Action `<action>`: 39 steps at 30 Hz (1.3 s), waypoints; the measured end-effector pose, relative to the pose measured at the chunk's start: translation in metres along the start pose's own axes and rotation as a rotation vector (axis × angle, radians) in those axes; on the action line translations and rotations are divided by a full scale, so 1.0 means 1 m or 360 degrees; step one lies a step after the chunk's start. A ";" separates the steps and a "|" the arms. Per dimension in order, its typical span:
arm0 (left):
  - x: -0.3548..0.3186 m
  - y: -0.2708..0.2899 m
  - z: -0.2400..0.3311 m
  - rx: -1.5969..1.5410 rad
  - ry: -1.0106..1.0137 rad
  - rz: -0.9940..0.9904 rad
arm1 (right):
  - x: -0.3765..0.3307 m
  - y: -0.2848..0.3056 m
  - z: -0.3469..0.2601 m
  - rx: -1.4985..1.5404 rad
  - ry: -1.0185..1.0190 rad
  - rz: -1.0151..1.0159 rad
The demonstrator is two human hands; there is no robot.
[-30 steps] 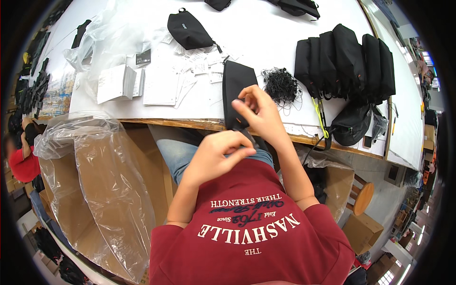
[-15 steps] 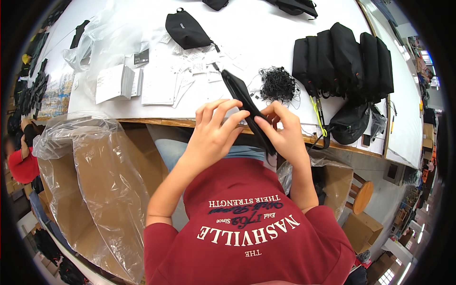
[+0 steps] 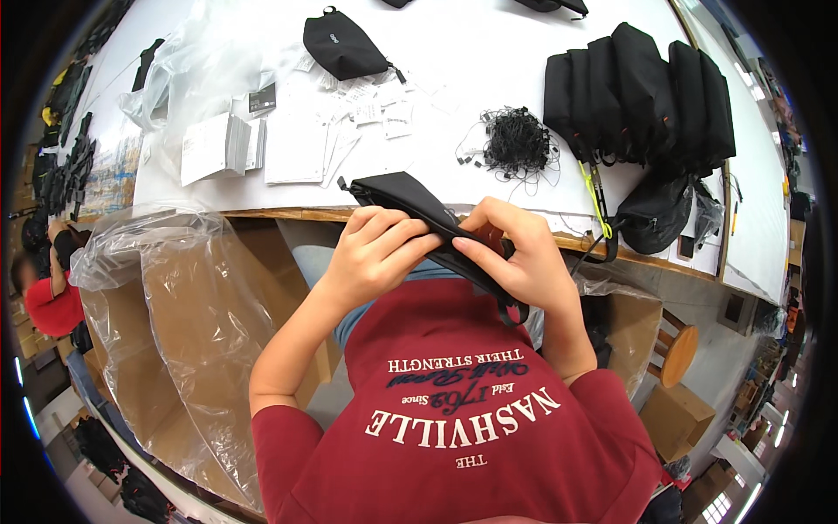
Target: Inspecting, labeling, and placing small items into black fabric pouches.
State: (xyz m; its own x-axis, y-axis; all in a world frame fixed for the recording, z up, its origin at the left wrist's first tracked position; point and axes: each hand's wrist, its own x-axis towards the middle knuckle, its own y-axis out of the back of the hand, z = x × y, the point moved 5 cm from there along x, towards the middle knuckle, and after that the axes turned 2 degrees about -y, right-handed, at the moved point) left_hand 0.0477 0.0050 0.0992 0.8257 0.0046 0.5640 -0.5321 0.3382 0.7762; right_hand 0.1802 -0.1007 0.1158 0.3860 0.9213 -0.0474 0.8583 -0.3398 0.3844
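Between my hands, just off the table's front edge, is a black zip pouch (image 3: pixel 403 194), tilted with one end toward the upper left and a loop end at the lower right. My left hand (image 3: pixel 377 255) has its fingers closed on the pouch's near side. With thumb and bent fingers, my right hand (image 3: pixel 515 253) pinches its upper edge. What lies inside the pouch is hidden. Beyond it on the table rests another black pouch (image 3: pixel 343 44). A tangle of thin black tag strings (image 3: pixel 517 141) lies to the right, and loose white tags (image 3: pixel 367 113) are scattered left of it.
Several black pouches (image 3: pixel 642 100) stand in a row at the right, by a yellow-green strap (image 3: pixel 596 199). Stacked white cards (image 3: pixel 214 150) and clear plastic sit at the left. Below the edge is a plastic-lined carton (image 3: pixel 166 323). A stool (image 3: pixel 678 356) stands at the right.
The pouch has turned flatter, its far end swinging to the left and nearer. My left fingers have closed in onto it; before, they were more spread.
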 end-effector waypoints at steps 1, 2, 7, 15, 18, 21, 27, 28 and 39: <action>-0.001 -0.001 0.001 -0.0003 0.0002 -0.0005 | 0.000 0.000 0.000 0.0004 -0.0005 -0.0001; -0.002 -0.001 0.001 0.0000 0.0014 0.0006 | 0.001 -0.001 0.000 0.0028 -0.0006 -0.0013; -0.004 0.000 0.003 0.0018 0.0068 0.0050 | 0.002 -0.005 0.004 0.0122 -0.0001 -0.0004; -0.005 0.010 0.015 -0.0297 0.0204 -0.0652 | 0.029 -0.001 0.026 -0.0191 0.0077 0.0278; -0.013 0.019 0.017 -0.0345 0.0348 -0.0997 | 0.038 -0.027 0.020 -0.0082 0.0251 -0.0137; -0.033 0.023 0.009 -0.0889 0.0727 -0.1413 | 0.078 -0.043 0.045 -0.0102 0.0116 -0.0326; -0.062 0.008 0.004 -0.1294 0.1073 -0.1093 | 0.149 -0.044 0.090 -0.1082 0.0536 0.0636; -0.067 0.005 0.004 -0.1395 0.1206 -0.1090 | 0.151 -0.044 0.086 -0.1078 0.0557 0.0624; -0.064 0.028 0.006 -0.0862 0.1023 -0.0685 | 0.055 -0.023 -0.012 0.0088 0.0482 -0.0024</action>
State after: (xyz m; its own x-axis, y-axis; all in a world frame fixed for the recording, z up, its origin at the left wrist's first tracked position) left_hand -0.0214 0.0085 0.0867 0.9618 0.2411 -0.1295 -0.1315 0.8221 0.5540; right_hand 0.1780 -0.0399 0.1151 0.2621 0.9379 0.2273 0.8834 -0.3280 0.3347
